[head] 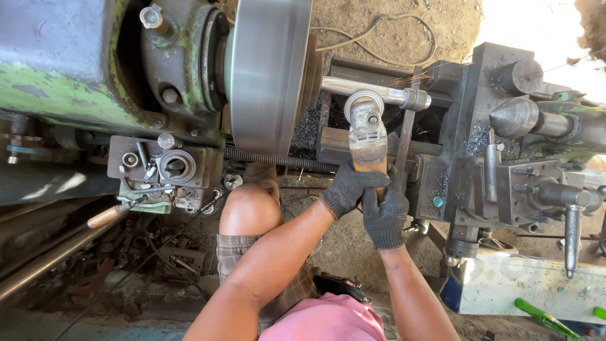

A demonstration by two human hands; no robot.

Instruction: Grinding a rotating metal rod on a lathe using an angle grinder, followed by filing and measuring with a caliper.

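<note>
I hold an angle grinder (367, 129) with both gloved hands. My left hand (349, 185) wraps the grinder's body from the left. My right hand (386, 215) grips its lower end just below and to the right. The grinder's head touches a shiny steel shaft (363, 89) turning in the lathe's large round chuck (270, 72). A few sparks fly to the right of the contact point. My bare knee (250, 206) is raised under the chuck.
The green lathe headstock (57, 69) fills the upper left. The dark tool carriage with a pointed centre (514, 117) and levers stands to the right. A lead screw (278, 161) runs below the chuck. Scrap metal and a wooden-handled tool (108, 215) lie lower left.
</note>
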